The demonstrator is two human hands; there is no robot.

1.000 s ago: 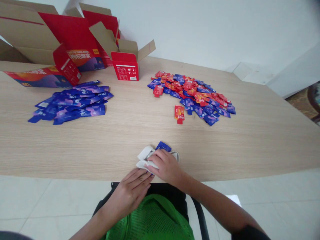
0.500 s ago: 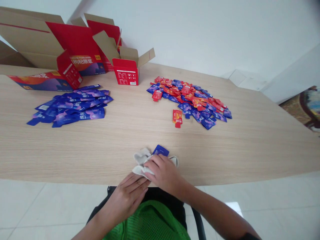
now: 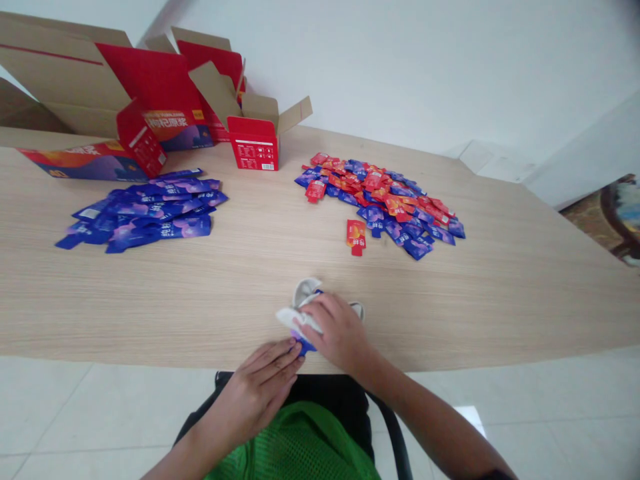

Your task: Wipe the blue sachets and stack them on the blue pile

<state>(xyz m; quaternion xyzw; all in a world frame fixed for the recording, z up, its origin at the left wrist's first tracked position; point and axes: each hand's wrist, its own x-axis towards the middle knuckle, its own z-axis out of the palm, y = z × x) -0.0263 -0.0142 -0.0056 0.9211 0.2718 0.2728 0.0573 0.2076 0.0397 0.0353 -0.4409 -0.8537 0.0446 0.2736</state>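
Observation:
Near the table's front edge lies a blue and purple sachet (image 3: 306,345), partly covered by a white cloth (image 3: 303,315). My right hand (image 3: 337,333) is closed around the bunched cloth and presses it onto the sachet. Stretched flat, the fingers of my left hand (image 3: 265,377) rest with their tips on the sachet's near end. Beyond my hands a single red sachet (image 3: 357,237) lies apart from a mixed pile of red and blue sachets (image 3: 385,193). More blue sachets (image 3: 150,210) are stacked on the left.
Open red and brown cardboard boxes (image 3: 173,123) stand at the back left, with a smaller open red box (image 3: 254,147) beside them. The wooden table (image 3: 240,293) meets a white wall behind. A flat white plate-like piece (image 3: 493,162) is at the back right.
My right hand has shifted the cloth up and to the right, uncovering the sachet's near end and covering most of its far end. My left hand stays nearly in place.

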